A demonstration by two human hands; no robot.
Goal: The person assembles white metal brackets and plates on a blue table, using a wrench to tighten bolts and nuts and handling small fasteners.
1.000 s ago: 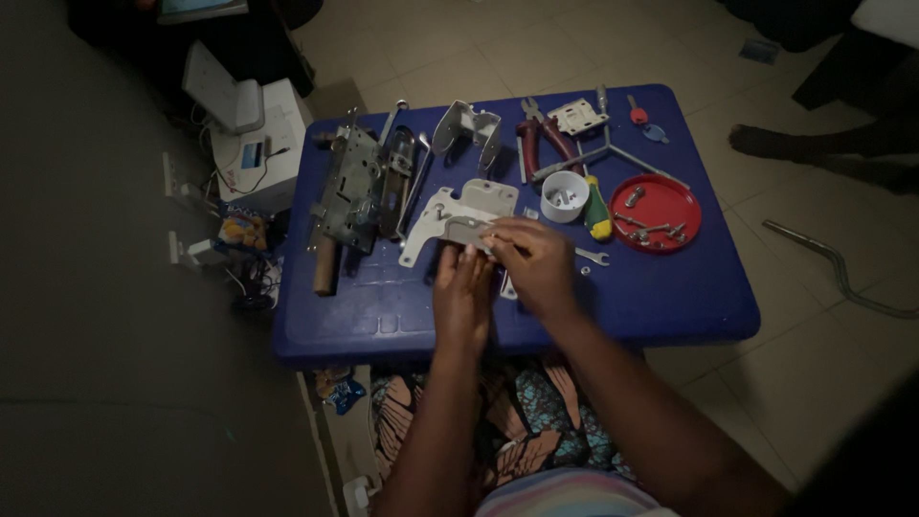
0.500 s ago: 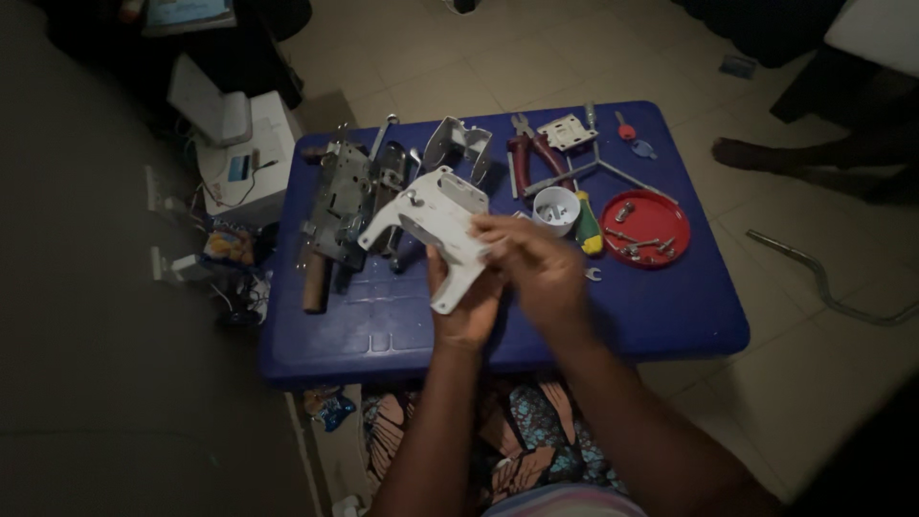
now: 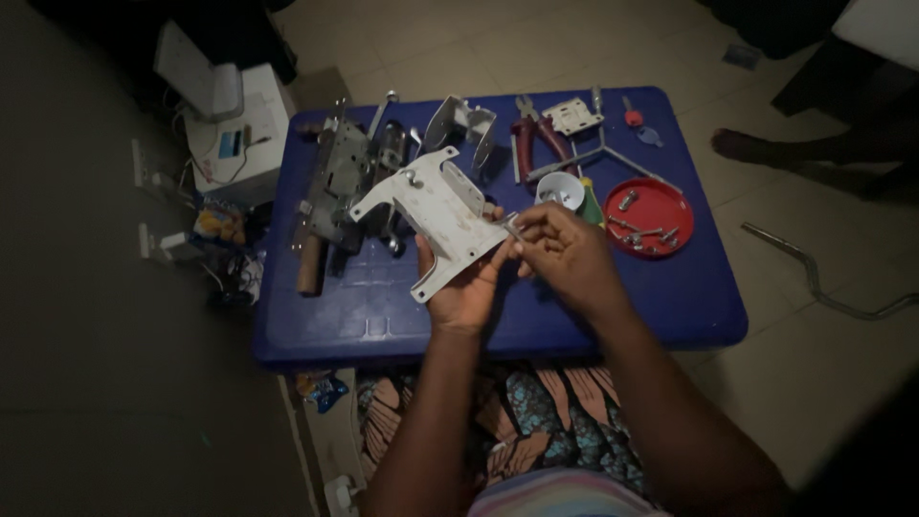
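l hand (image 3: 466, 287) holds plate (image 3: 437, 215) | red lid (image 3: 654, 218): screws (image 3: 643, 230)

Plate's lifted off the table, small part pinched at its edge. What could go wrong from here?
1. The left hand alone holds the white metal plate from below, tilted; it could slip.
2. The small metal part pinched by the right hand could drop to the floor.
3. Dim light makes alignment hard.

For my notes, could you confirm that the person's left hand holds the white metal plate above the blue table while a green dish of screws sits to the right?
Not quite: in the head view the dish is red, not green. The left hand does hold the white metal plate above the blue table, with the dish of screws on the right.
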